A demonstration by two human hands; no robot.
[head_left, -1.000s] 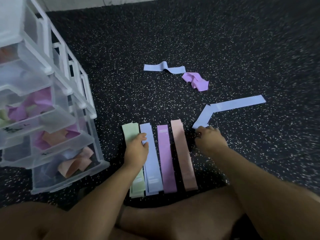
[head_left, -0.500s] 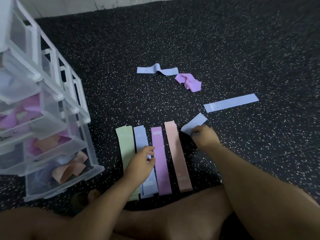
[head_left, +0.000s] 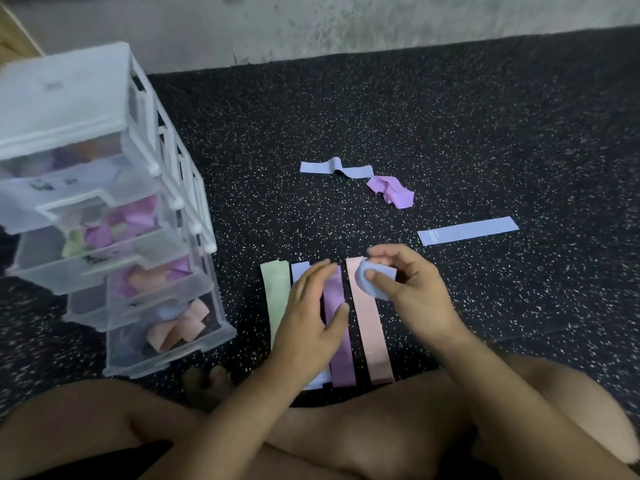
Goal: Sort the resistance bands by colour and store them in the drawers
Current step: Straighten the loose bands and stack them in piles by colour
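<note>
A folded blue band (head_left: 372,280) is pinched by the right hand (head_left: 415,296) above the pink strip (head_left: 372,334), the left hand's (head_left: 311,317) fingers are held loose alongside, and the drawer labels (head_left: 45,184) cannot be read.

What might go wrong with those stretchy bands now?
The left hand is over the neat row and might knock the purple strip crooked. The folded blue band in the right hand looks close to purple in this dim light, so it might land in the wrong pile. The drawers already show mixed colours inside.
</note>
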